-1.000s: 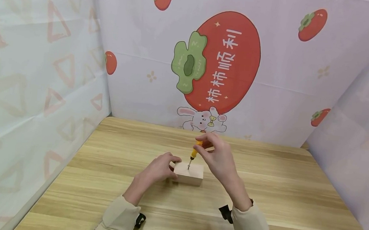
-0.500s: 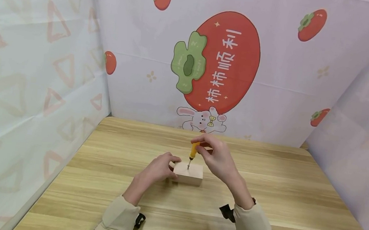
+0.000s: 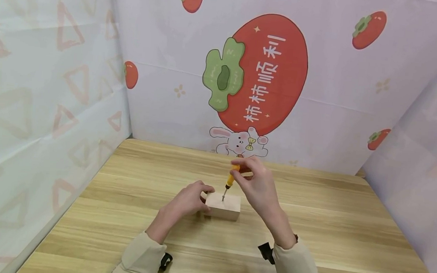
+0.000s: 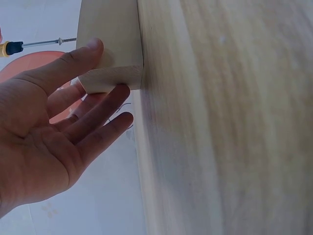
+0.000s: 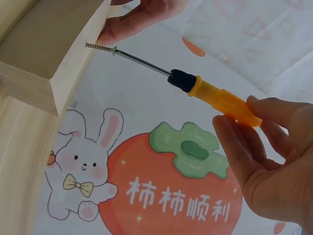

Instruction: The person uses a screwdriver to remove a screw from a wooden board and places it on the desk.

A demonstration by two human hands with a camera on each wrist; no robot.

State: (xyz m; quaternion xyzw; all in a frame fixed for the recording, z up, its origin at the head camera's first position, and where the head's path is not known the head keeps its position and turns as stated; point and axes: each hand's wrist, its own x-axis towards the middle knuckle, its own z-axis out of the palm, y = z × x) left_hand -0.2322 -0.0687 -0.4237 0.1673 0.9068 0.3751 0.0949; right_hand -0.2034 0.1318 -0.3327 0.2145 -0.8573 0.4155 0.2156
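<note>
Head view, left hand point(image 3: 188, 199) gripping block point(image 3: 225, 213), right hand point(image 3: 259, 186) pinching screwdriver point(image 3: 230, 180), fruit-print backdrop point(image 3: 159, 106) behind table point(image 3: 324, 217)

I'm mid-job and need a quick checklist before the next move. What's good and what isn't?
1. Grip on block: ok, left hand holds one end.
2. The block flat on table: ok.
3. Grip on screwdriver: ok, right hand pinches it.
4. Screwdriver seated in screw: cannot tell; they meet, but fit is unclear.
5. Both in line: not ok, right wrist view shows an angle.
6. Is the screw fully in: not ok, threads show.
</note>
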